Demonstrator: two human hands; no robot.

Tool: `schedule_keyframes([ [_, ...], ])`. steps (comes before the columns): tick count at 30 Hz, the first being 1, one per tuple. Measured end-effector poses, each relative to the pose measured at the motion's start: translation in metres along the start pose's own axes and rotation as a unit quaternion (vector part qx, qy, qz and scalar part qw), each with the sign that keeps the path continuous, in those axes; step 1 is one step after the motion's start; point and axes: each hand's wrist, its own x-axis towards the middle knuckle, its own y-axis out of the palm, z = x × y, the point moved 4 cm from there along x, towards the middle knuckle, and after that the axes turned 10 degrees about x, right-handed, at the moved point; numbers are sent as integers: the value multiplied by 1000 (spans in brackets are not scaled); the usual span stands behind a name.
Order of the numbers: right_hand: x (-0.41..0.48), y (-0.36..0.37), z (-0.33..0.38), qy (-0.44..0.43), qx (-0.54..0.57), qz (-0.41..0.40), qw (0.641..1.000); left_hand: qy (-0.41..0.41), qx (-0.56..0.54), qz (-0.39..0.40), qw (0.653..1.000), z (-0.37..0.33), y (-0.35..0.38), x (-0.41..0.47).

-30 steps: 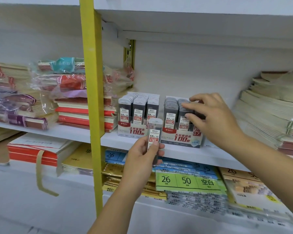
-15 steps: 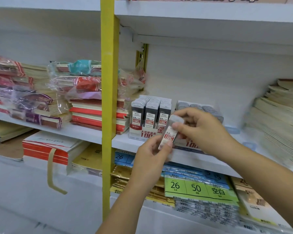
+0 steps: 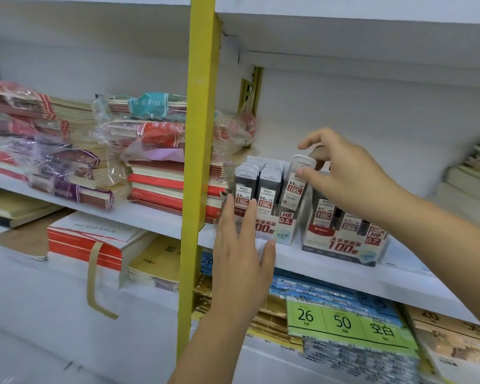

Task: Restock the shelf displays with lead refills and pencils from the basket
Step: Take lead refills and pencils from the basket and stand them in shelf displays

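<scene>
While the left hand (image 3: 241,253) lies open, fingers straight, against the front of the 0.5 display box (image 3: 272,230), the right hand (image 3: 344,176) above that box pinches the top of a lead refill case (image 3: 295,189), tilted in the box's right-hand column; the 0.7 display box (image 3: 341,246) stands just right.

**Refill case at the 0.5 box**

At frame centre, the right hand (image 3: 352,181) pinches the top of a tilted lead refill case (image 3: 295,187) at the right-hand column of the 0.5 display box (image 3: 272,228). The left hand (image 3: 241,253), fingers straight, lies against that box's front. Just right stands the 0.7 display box (image 3: 341,245). Wrapped notebook stacks (image 3: 161,187) fill the left.
</scene>
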Motion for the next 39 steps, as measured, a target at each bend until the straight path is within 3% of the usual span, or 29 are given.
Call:
schedule_keyframes([
  [4,3,9,-8,41,-18,34,998,13,-5,-2,1000,2,-2,0],
  [9,6,13,-9,11,-160,20,987,8,-14,3,1000,2,-3,0],
  [15,0,12,-7,6,-230,45,972,3,-28,24,999,1,-8,0],
  [18,-20,-2,2,-36,-162,-35,986,-12,-53,5,999,-3,-16,-4],
  [20,-51,-15,8,-80,-71,-105,989,-17,-56,-48,997,-6,-24,-12],
  [23,-115,-17,6,-88,86,-131,984,11,-66,-83,994,-14,-25,-34],
  [27,-204,18,-36,47,218,-94,970,59,-64,97,991,-18,10,-81],
  [31,-299,83,-98,252,239,-9,938,87,18,332,939,9,65,-144],
  [34,-376,142,-137,393,239,48,887,15,59,459,887,47,104,-201],
  [39,-488,232,-174,538,215,147,802,-142,76,558,814,104,152,-297],
])
